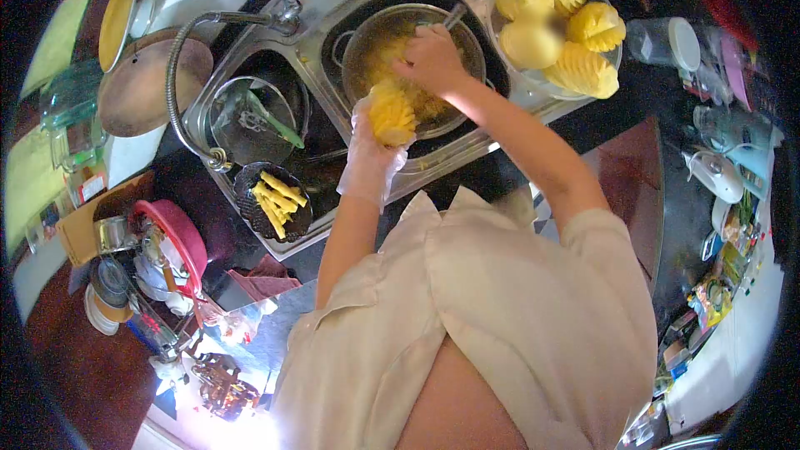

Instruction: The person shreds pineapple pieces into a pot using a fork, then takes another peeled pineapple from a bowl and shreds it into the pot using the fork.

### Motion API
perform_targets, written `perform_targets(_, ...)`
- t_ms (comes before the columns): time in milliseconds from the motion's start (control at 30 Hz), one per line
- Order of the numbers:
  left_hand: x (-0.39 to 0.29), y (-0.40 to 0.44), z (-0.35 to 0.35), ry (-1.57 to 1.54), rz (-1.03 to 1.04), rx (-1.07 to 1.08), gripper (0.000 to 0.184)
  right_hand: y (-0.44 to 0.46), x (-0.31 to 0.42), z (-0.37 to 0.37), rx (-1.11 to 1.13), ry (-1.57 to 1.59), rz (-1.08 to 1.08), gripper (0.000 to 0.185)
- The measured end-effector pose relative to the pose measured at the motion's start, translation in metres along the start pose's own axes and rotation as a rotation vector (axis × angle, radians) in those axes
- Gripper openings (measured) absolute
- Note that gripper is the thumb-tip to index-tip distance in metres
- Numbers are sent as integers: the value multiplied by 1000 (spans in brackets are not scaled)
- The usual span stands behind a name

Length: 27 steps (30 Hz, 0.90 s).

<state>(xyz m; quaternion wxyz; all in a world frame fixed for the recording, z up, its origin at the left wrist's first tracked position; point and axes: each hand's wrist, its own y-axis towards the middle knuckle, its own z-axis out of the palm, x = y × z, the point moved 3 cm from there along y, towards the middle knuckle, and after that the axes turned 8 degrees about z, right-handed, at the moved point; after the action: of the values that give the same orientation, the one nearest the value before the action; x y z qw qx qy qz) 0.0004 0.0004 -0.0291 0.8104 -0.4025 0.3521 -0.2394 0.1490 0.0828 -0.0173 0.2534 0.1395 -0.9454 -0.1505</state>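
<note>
My left hand (371, 158), in a clear plastic glove, grips a peeled pineapple (392, 114) with grooves cut into its flesh. My right hand (432, 58) is bare and closed on what looks like a knife (455, 15); only its grey handle end shows, the blade hidden by my hand. Both hands are over a large metal pot (477, 48) standing in the right sink basin. Yellow pineapple scraps and cloudy liquid lie in the pot. The held pineapple is at the pot's near left rim.
Right of the sink (321, 87), a clear bowl (495, 29) holds several peeled pineapples (596, 27). The left basin contains a clear bowl (242, 129) with a green-handled tool (283, 129). A dark basket (246, 192) of pineapple strips (277, 200) sits near the faucet hose (172, 100).
</note>
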Motion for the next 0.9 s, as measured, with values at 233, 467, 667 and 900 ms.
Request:
perform_targets(233, -3, -10, 9, -31, 42, -86, 33, -9, 0, 10, 17, 57, -31, 33)
perform_targets(467, -9, -1, 11, -24, 85, -27, 35, -13, 26, -4, -19, 106, 20, 28)
perform_targets(667, -9, -11, 10, -20, 62, -19, 34, -3, 8, -8, -14, -22, 42, 27)
perform_targets(900, -11, -4, 13, -49, 55, 34, 36, -6, 6, 12, 46, 32, 24, 32)
